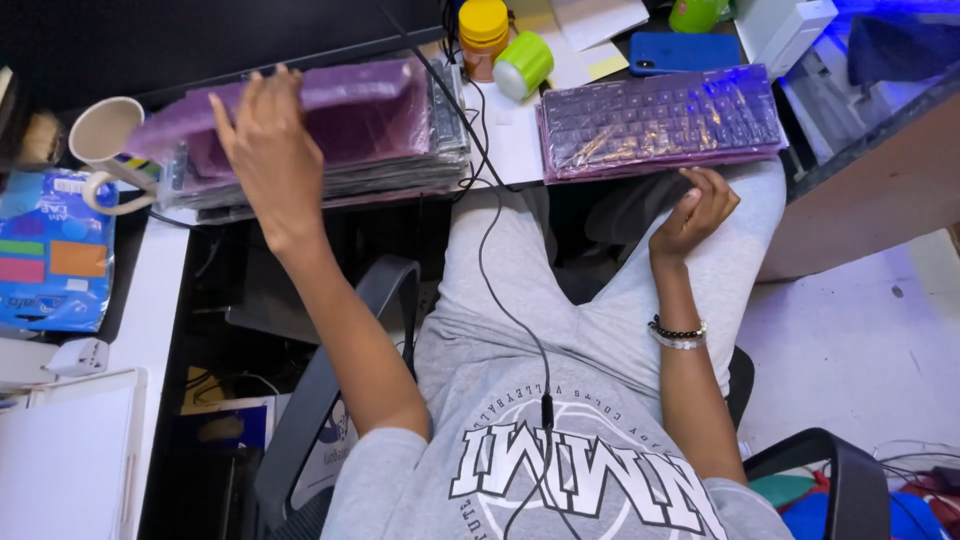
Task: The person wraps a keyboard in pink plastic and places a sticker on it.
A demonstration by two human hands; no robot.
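My left hand (262,135) reaches forward and grips the top purple-wrapped keyboard (350,105) of a stack (330,170) on the desk, lifting its left end. My right hand (695,210) hangs loosely curled and empty just below the desk edge, under a single keyboard in a purple plastic sleeve (660,122). I sit in a chair in a grey printed shirt and grey trousers, with a beaded bracelet on the right wrist.
A beige mug (100,135) stands left of the stack, next to a blue packet (50,250). A yellow-lidded jar (483,30), a green cylinder (523,65) and a blue phone (685,50) lie behind. A black cable (500,300) runs down my chest. Chair armrests flank me.
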